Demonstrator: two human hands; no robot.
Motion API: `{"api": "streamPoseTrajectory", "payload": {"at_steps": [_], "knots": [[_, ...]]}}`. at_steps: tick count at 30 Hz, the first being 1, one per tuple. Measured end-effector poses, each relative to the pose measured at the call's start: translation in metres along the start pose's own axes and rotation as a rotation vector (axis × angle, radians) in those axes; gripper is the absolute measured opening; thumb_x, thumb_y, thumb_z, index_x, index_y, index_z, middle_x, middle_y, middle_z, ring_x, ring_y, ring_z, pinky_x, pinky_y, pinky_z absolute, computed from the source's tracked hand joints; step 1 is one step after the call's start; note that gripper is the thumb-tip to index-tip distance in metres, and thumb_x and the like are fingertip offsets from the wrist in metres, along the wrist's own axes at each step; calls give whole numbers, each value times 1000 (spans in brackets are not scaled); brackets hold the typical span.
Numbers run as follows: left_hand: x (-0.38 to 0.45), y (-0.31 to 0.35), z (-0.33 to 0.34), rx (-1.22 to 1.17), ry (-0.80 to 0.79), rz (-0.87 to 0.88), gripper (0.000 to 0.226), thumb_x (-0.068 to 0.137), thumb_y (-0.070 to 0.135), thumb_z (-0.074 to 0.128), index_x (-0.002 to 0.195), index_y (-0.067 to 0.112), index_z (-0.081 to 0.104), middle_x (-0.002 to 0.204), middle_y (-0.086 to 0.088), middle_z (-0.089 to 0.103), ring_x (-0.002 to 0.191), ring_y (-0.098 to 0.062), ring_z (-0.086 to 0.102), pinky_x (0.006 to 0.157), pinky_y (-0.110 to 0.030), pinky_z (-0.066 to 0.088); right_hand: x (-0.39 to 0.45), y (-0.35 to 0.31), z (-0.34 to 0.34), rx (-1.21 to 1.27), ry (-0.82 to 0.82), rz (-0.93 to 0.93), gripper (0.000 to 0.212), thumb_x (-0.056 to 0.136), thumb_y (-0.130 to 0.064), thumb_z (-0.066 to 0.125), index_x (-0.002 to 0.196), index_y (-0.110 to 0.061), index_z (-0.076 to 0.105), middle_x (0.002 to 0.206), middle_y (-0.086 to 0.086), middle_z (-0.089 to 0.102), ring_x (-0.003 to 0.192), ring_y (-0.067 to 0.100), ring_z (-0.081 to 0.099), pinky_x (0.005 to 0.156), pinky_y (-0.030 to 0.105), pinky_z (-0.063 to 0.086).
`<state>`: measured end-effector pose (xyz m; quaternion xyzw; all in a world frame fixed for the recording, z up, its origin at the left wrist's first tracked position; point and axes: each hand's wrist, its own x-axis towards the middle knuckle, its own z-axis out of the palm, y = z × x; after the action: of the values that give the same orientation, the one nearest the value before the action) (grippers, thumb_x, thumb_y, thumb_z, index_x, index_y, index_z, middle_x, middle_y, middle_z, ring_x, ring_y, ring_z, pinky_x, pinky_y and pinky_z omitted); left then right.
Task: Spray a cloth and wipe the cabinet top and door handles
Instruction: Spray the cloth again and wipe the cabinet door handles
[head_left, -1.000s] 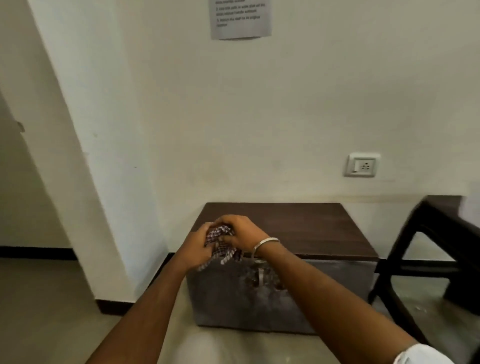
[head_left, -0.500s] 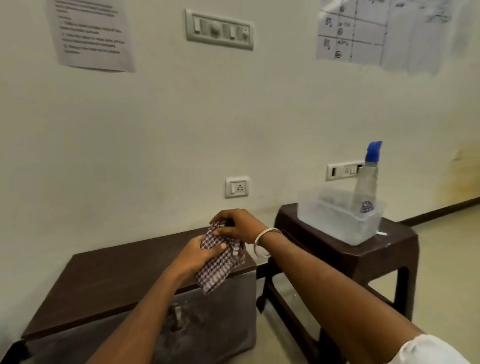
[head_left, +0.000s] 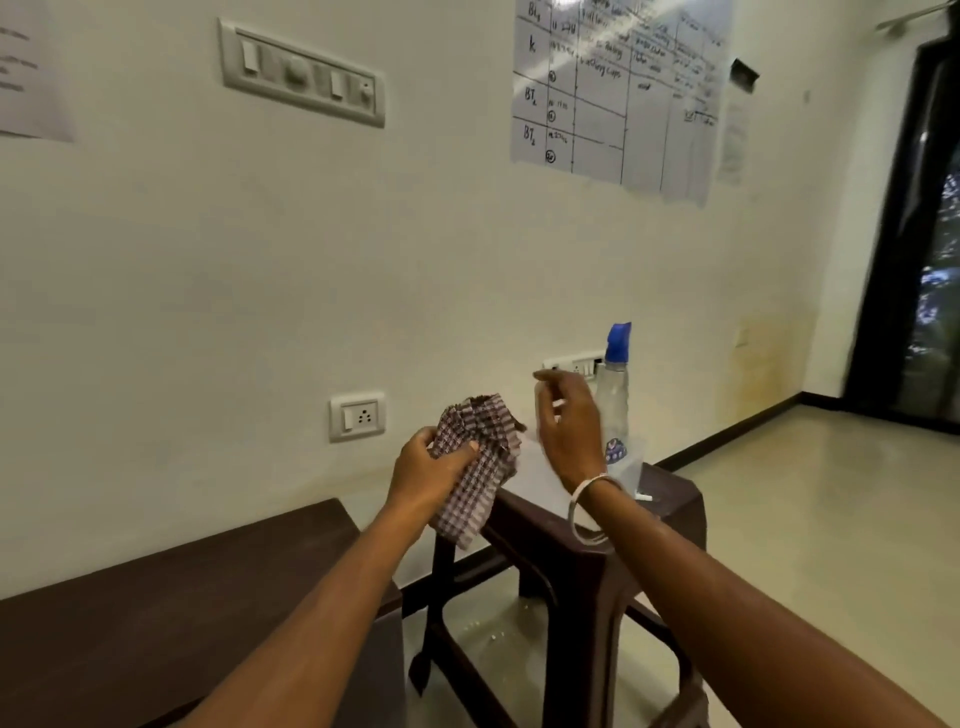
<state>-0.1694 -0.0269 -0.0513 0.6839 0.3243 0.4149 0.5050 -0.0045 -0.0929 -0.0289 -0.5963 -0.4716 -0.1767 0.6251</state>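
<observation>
Head view: the left hand (head_left: 431, 465) gripped the cloth (head_left: 480, 457), a checked one bunched in its curled fingers and held up over the near edge of the stool (head_left: 670, 499), its lower end hanging free. Judged, it was held aloft to be sprayed. The right hand (head_left: 569, 423) was empty, fingers loosely spread and apart, raised just in front of the bottle (head_left: 613, 395) but not touching it; judged, it was reaching for the bottle. The bottle, clear with a blue spray cap, stood upright in a clear tub (head_left: 631, 465) on the stool, a blue round label low on its body, unreadable. A bangle (head_left: 592, 506) sat on the right wrist. The cabinet (head_left: 171, 613) lay at lower left, only its dark top showing, handles out of sight, apart from both hands. On the wall, a chart (head_left: 618, 93) bore hand lettering, "k" and "BT" legible, the rest blurred. A socket (head_left: 357, 415) and switch panel (head_left: 301, 73) were fitted on the wall.
</observation>
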Motion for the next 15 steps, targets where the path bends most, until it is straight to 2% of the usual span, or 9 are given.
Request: {"api": "streamPoseTrajectory", "payload": {"at_steps": [2, 3, 6, 9, 11, 13, 15], "knots": [[10, 4, 14, -74, -4, -40, 32, 83, 32, 68, 109, 23, 51, 102, 1, 64, 93, -20, 64, 86, -39, 54, 18, 15, -17, -107, 234, 85, 19, 93, -22, 59, 108, -13, 53, 111, 8, 51, 94, 19, 54, 89, 43, 49], [13, 6, 18, -122, -16, -64, 30, 85, 28, 66, 109, 23, 49, 103, 1, 63, 94, -20, 63, 85, -39, 53, 27, 21, -25, -195, 277, 146, 29, 90, -27, 62, 112, -12, 50, 117, 10, 47, 101, 22, 52, 95, 44, 45], [24, 3, 25, -243, -46, -120, 33, 85, 18, 62, 115, 19, 49, 107, -4, 65, 96, -22, 64, 87, -40, 53, 53, 39, -38, -380, 188, 330, 68, 81, -42, 71, 131, -9, 39, 135, 13, 38, 123, 29, 43, 104, 45, 34], [30, -4, 23, -274, -40, -169, 44, 78, 21, 64, 120, 16, 51, 108, -7, 68, 97, -25, 67, 90, -46, 53, 76, 54, -37, -215, 20, 505, 94, 76, -43, 77, 144, -6, 24, 145, 15, 35, 128, 32, 44, 107, 46, 37], [32, -8, 20, -324, -16, -189, 36, 81, 19, 63, 116, 16, 56, 105, -9, 70, 95, -26, 68, 87, -43, 55, 86, 61, -32, -48, -49, 577, 89, 79, -32, 76, 144, -6, 23, 134, 15, 47, 117, 32, 53, 97, 39, 43], [34, -11, 17, -391, 2, -203, 23, 87, 16, 61, 110, 15, 61, 100, -9, 72, 93, -26, 68, 82, -39, 55, 92, 67, -28, -26, -54, 615, 66, 82, -21, 71, 136, -7, 36, 118, 13, 57, 102, 29, 58, 82, 33, 43], [36, -14, 11, -429, 14, -209, 18, 88, 19, 62, 106, 15, 64, 98, -9, 73, 93, -27, 69, 82, -38, 54, 95, 72, -23, 0, -18, 635, 51, 82, -15, 67, 127, -7, 44, 110, 12, 59, 92, 26, 58, 76, 32, 41]]}}
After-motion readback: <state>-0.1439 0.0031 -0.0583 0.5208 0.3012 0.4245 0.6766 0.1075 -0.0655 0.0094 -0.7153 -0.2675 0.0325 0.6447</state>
